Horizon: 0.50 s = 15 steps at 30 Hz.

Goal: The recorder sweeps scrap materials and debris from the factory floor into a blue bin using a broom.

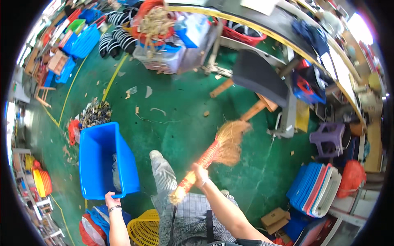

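My left hand point(113, 200) grips the near rim of a deep blue plastic bin point(130, 164), which is tipped so that its opening faces me. Some pale, crumpled material point(116, 172) shows inside it. In my right hand point(200, 175) is a short straw broom point(209, 156), its handle wrapped in red. The broom's bristles fan out away from me over the green floor, and the pale butt of the handle points back toward my lap. Beyond the bin lies a heap of dark and pale scraps point(96, 115), with a red plastic bag point(74, 132) beside it.
Small scraps and a thin string point(154, 120) litter the floor point(172, 98) ahead. A dark-seated chair point(258, 76) stands by the workbench point(242, 26). To the right are a purple stool point(328, 139) and stacked baskets point(314, 188). A yellow basket point(143, 227) sits near my left leg.
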Motion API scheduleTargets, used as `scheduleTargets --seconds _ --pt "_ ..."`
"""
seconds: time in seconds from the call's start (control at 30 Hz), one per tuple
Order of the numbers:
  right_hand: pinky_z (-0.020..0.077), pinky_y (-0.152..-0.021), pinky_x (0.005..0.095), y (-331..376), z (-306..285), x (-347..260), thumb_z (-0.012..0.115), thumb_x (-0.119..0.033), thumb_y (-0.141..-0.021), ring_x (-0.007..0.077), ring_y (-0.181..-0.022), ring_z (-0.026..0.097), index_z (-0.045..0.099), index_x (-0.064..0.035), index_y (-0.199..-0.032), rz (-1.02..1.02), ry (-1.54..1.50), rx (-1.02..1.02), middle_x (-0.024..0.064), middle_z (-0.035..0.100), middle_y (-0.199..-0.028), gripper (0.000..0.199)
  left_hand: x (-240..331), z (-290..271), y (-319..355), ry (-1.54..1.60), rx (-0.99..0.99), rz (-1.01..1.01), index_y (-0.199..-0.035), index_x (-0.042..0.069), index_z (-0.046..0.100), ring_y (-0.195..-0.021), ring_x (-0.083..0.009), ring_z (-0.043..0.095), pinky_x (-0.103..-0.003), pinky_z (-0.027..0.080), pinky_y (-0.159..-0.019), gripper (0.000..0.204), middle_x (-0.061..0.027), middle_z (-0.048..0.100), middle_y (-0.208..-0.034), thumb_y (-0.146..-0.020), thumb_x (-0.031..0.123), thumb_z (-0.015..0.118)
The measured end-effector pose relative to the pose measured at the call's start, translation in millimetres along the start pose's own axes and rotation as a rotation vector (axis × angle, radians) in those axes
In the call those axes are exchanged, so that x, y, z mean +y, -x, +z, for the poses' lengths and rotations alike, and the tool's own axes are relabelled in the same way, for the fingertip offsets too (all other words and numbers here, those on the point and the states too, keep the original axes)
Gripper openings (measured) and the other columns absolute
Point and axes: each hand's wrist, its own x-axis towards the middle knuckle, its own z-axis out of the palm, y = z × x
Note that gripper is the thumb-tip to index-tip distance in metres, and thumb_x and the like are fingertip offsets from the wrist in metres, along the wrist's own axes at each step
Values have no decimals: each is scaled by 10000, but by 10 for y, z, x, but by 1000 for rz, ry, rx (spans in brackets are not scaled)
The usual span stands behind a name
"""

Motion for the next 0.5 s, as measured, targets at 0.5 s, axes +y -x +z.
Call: scheduleTargets --seconds 0.5 --pt "460 -483 297 197 4138 605 648 -163 -712 160 -520 552 577 -7 -787 177 1115 -265 74 578 -660 187 -872 817 -1523 330 177 -812 -970 62 546 -858 -256 579 -386 496 -732 205 -94 600 -970 -830 207 585"
